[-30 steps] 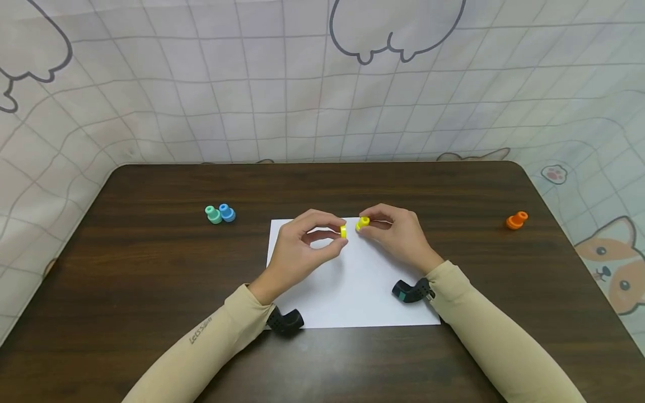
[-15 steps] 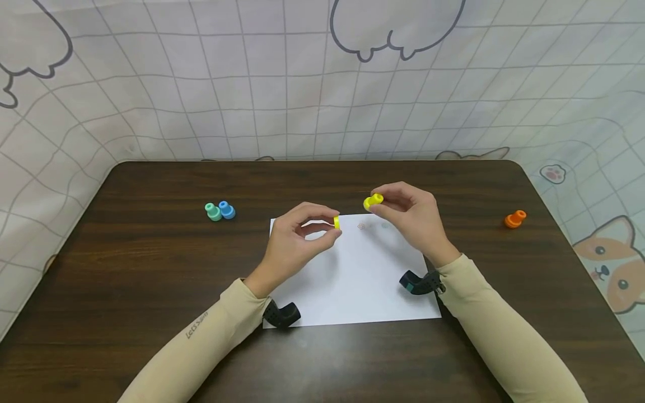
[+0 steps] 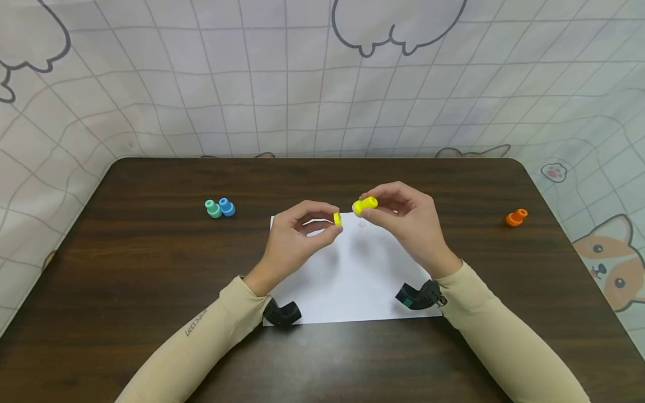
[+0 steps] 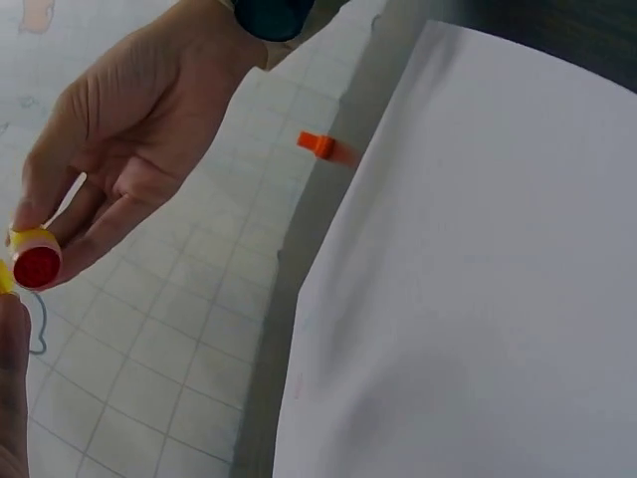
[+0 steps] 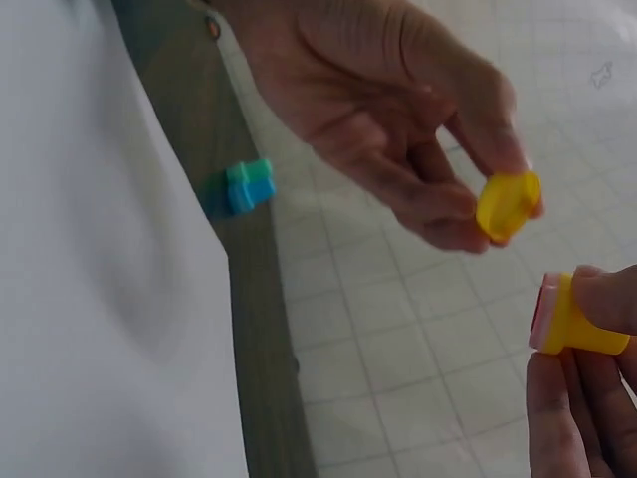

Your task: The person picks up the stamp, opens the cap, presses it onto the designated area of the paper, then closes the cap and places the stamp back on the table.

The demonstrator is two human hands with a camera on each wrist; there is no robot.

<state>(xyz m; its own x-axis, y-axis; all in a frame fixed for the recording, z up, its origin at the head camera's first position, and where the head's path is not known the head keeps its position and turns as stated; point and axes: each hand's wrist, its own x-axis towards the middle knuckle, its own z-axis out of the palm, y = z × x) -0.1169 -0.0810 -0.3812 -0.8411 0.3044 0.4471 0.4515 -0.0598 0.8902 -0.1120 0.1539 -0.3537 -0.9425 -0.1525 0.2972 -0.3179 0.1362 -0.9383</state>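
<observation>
Pinching a yellow cap [image 3: 337,219] between thumb and fingertips of the left hand [image 3: 292,240], likewise a yellow stamp [image 3: 365,205] in the right hand [image 3: 413,226]; holding them apart right of frame centre, over white paper [image 3: 353,280]. Seemingly about to recap; probably calls for aligning cap with red face [image 4: 37,268], then pressing.

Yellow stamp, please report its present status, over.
Right hand holds yellow stamp, red face uncovered. Left hand pinches yellow cap. Both pieces apart, nothing seen between them.

Four stamps [image 3: 367,205], one loose cap [image 3: 337,219]
</observation>
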